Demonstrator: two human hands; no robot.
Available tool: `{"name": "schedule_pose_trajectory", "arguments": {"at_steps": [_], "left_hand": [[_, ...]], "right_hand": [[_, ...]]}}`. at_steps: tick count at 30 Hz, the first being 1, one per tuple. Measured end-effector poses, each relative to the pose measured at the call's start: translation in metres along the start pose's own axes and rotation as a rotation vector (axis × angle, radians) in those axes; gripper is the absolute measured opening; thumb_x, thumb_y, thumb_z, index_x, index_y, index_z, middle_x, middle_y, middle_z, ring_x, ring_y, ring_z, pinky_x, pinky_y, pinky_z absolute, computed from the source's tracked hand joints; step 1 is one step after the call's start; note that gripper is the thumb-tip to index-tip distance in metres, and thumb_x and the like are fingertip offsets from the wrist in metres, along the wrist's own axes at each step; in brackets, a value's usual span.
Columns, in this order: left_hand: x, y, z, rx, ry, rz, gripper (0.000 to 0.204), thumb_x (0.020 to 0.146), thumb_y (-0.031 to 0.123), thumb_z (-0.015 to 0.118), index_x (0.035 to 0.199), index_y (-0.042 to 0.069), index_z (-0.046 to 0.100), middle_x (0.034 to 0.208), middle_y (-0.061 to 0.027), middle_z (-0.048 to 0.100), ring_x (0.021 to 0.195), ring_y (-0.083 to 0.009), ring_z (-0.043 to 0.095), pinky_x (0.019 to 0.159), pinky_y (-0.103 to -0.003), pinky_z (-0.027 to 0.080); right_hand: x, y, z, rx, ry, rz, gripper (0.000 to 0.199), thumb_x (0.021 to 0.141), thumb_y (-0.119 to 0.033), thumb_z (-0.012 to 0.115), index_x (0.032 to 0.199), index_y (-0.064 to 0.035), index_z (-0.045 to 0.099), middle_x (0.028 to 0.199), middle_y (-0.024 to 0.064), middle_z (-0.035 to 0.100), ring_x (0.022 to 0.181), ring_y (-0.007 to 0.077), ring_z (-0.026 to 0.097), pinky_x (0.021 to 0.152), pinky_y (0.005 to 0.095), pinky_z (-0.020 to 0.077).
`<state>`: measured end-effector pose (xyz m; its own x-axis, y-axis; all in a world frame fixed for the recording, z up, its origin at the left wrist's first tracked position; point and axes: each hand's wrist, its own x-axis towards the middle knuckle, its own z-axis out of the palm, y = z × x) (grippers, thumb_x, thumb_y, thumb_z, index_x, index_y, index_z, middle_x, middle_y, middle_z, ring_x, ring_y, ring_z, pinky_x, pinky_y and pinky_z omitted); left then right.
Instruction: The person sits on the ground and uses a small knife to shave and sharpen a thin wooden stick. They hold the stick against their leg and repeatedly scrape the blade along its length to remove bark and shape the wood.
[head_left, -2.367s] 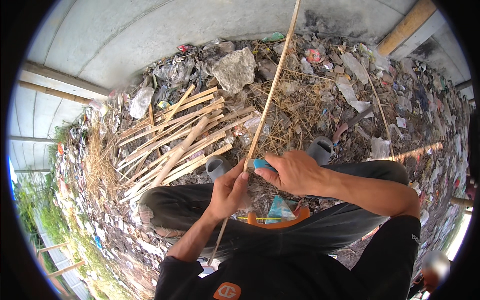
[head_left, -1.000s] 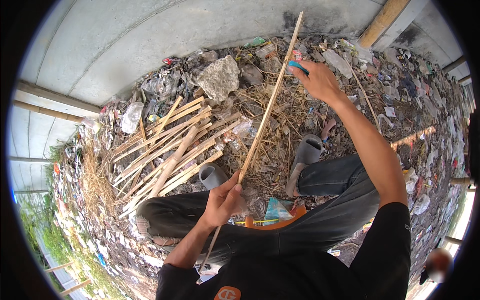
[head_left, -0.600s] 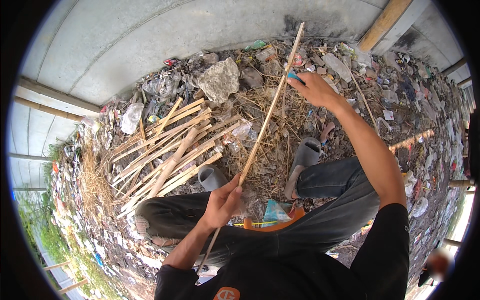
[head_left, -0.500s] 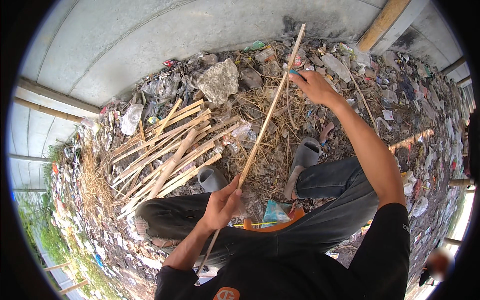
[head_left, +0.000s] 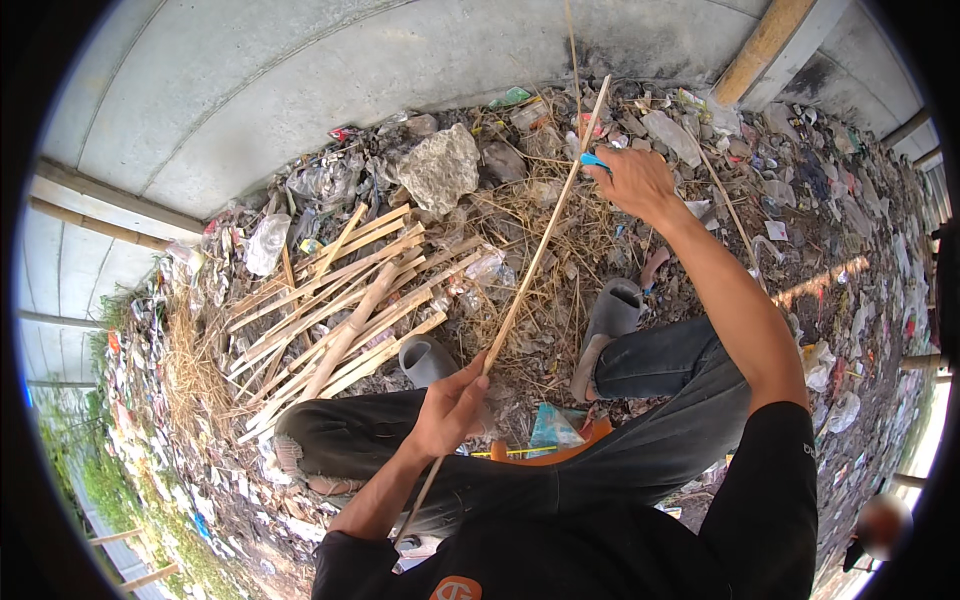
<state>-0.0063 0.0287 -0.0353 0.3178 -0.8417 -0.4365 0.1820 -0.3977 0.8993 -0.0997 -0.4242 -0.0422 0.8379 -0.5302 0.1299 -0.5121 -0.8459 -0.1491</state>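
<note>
Below the middle of the frame, my left hand (head_left: 452, 408) is curled tight around a long thin bamboo stick (head_left: 535, 262), thumb and fingers wrapped close with no gap that I can see. From that grip the stick runs up and to the right, its far end near the upper middle of the frame against the grey concrete wall (head_left: 300, 90); its short lower end pokes out beneath my fist toward the bottom edge.

Up in the upper right of centre, my right hand (head_left: 632, 180) reaches out at full arm's length and sits against the stick close to its upper end. Those fingers are bent inward around a small blue tool (head_left: 594, 160), of which only a sliver shows at the fingertips, touching the stick. I cannot tell what kind of tool it is.

Left of centre lies a loose pile of split bamboo strips (head_left: 335, 300) on littered ground, with a pale lump of rock (head_left: 438, 170) above it. My legs in dark trousers cross the lower middle, two grey shoes (head_left: 610, 318) just above them, and an orange seat (head_left: 560, 452) shows between the knees.
</note>
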Motion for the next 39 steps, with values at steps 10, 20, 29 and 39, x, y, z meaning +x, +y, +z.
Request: {"name": "schedule_pose_trajectory", "arguments": {"at_steps": [10,20,29,39], "left_hand": [[-0.001,0.002,-0.002,-0.055,-0.021,-0.006,0.059,0.114,0.026,0.056,0.158,-0.010,0.043,0.082,0.0065,0.055,0.075,-0.0018,0.049,0.066,-0.022,0.043],[-0.006,0.019,0.005,0.134,0.003,0.024,0.056,0.114,0.024,0.056,0.158,-0.008,0.045,0.076,0.0062,0.052,0.069,-0.0020,0.046,0.062,-0.022,0.040],[-0.004,0.018,0.003,0.166,-0.032,0.038,0.058,0.114,0.024,0.055,0.159,-0.009,0.042,0.075,0.0014,0.059,0.067,-0.0049,0.054,0.063,-0.024,0.047],[-0.003,0.011,0.006,0.358,-0.015,0.171,0.054,0.112,0.019,0.056,0.156,-0.010,0.045,0.070,-0.0023,0.060,0.066,-0.0095,0.057,0.064,-0.030,0.050]], "right_hand": [[0.000,0.018,-0.008,0.256,0.225,-0.080,0.056,0.093,-0.055,0.077,0.129,-0.0120,0.074,0.096,0.0135,0.077,0.082,0.0346,0.075,0.074,0.0443,0.0592],[0.006,0.019,0.011,0.262,0.182,-0.108,0.045,0.099,-0.052,0.073,0.120,-0.0123,0.079,0.131,0.0028,0.068,0.101,0.0249,0.074,0.083,0.0410,0.0608],[0.010,0.022,0.020,0.416,0.215,-0.155,0.032,0.102,-0.035,0.074,0.112,-0.0051,0.079,0.108,0.0105,0.076,0.094,0.0321,0.075,0.083,0.0444,0.0572],[0.023,0.012,-0.008,0.961,0.181,0.396,0.034,0.108,-0.037,0.066,0.108,-0.0033,0.075,0.087,0.0055,0.073,0.068,0.0080,0.058,0.060,0.0321,0.0457]]}}
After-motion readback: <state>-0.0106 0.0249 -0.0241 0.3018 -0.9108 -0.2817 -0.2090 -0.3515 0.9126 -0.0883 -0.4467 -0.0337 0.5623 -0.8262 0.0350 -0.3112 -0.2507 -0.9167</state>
